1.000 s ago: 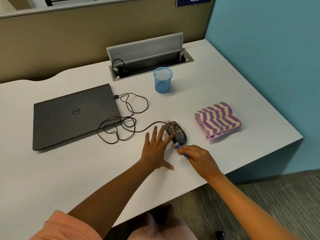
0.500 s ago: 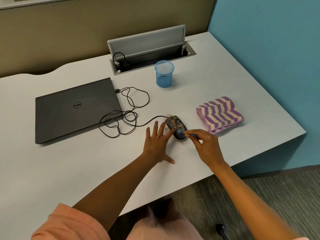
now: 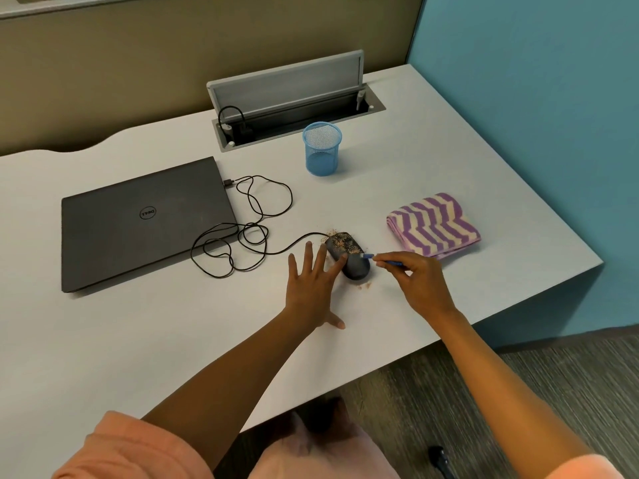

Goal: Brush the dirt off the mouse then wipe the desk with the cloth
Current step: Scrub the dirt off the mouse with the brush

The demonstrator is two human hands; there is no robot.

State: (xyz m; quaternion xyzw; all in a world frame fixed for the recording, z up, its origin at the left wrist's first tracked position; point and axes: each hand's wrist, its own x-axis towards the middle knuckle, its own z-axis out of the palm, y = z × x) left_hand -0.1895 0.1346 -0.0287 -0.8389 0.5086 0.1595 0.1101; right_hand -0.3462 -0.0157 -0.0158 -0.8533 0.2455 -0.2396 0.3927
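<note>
Lengthwise, the dirt-speckled mouse (image 3: 347, 256) runs diagonally on the desk (image 3: 138, 340), cable end toward the Dell-marked laptop (image 3: 145, 219). Flat, spread left hand (image 3: 311, 288) touches its side; right hand (image 3: 420, 283) pinches a blue brush (image 3: 368, 256) over it, beside the folded striped cloth (image 3: 432, 224).

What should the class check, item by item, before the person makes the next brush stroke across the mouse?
1. Left hand steadies mouse, fingers straight: ok.
2. Right hand pinches brush: ok.
3. Brush tip on the mouse: ok.
4. Mouse free of dirt: not ok, far half speckled.
5. Cloth folded, away from the dirt: ok.
6. Desk clean: not ok, crumbs by the mouse.
</note>
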